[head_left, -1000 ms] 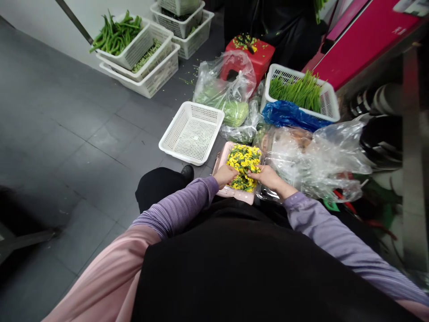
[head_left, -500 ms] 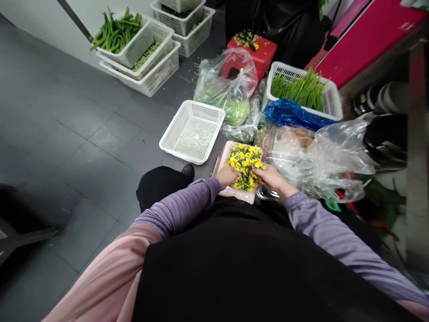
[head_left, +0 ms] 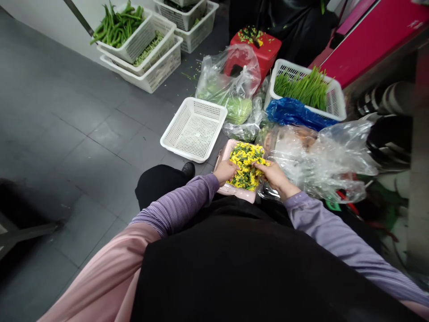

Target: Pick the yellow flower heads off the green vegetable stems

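Observation:
Green stems with yellow flowers (head_left: pixel 247 176) lie heaped on a pink tray-like surface (head_left: pixel 246 195) close to my body. At the left of the heap, my left hand (head_left: pixel 225 172) is closed, its fingertips among the flowers; what it pinches is too small to make out. Across from it, my right hand (head_left: pixel 274 175) has thumb and fingers closed on some yellow flowers at the heap's right edge. Below that hand, part of a clear plastic container (head_left: pixel 267 192) shows.
A white basket (head_left: pixel 167 142) stands ahead on the floor. Beyond lie a bag of green vegetables (head_left: pixel 239 109), a red stool (head_left: pixel 268 51) and a basket of green stalks (head_left: pixel 339 103). Clear plastic bags (head_left: pixel 318 165) sit at right; stacked baskets (head_left: pixel 164 67) at far left. Someone in dark clothes (head_left: pixel 284 27) is opposite.
My right hand has risen slightly and shifted right at the heap's edge. The left hand stays by the heap's left side, slightly higher. The whole view has shifted a little.

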The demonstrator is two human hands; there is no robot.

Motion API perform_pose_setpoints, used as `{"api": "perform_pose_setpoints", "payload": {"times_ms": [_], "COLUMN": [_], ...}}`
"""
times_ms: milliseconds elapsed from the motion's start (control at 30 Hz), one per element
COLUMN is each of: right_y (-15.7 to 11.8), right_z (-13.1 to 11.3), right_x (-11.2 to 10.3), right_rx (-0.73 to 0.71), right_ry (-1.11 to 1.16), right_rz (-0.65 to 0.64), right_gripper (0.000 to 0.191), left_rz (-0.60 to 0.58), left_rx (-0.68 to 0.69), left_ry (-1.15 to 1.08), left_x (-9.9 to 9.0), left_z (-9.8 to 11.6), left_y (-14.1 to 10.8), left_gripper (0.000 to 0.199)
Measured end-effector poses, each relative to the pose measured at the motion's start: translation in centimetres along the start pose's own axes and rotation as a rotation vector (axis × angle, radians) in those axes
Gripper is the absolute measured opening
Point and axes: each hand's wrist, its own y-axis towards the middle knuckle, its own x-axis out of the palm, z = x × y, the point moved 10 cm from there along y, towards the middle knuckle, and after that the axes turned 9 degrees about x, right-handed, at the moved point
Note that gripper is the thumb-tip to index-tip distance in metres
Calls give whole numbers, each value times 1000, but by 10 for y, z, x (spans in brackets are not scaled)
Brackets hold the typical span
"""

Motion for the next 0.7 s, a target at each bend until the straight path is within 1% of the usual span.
{"api": "perform_pose_setpoints", "payload": {"times_ms": [33,100,167,233,300,333,367,400,433,500,533,600,667,700], "right_y": [-2,-11,-23,-34,-39,-39,-36,-31,-25,-13,-8,-4,-8,-11], "right_z": [-1,-11,-24,-30,-30,-30,-30,-32,-32,-26,-18,-1,13,18], "right_x": [-1,4,23,52,74,80,79,74,64,39,29,17,13,13], "right_rx": [-12,-98,-236,-357,-412,-415,-404,-377,-331,-187,-99,78,219,273], "right_ry": [-42,-282,-610,-893,-1033,-1047,-1023,-959,-855,-551,-370,-16,259,357], "right_rz": [-13,-6,2,-32,-90,-102,-91,-61,-24,10,-6,-75,-136,-158], "right_gripper": [40,33,27,24,24,24,24,23,21,21,23,26,27,27], "left_rz": [14,32,33,39,48,49,45,37,26,3,-11,-36,-65,-86], "left_rx": [10,27,36,35,28,24,22,19,17,11,6,-10,-24,-23], "left_ry": [-6,-26,-49,-49,-31,-25,-24,-26,-29,-26,-16,20,64,82], "left_x": [-2,-4,-4,-5,-7,-7,-7,-6,-5,-3,-1,3,8,11], "left_z": [1,3,3,2,1,1,1,1,1,1,1,-3,-8,-11], "left_y": [1,2,3,3,2,1,1,0,0,0,0,1,1,1], "left_gripper": [9,9,9,9,10,10,9,8,8,7,8,9,9,9]}}
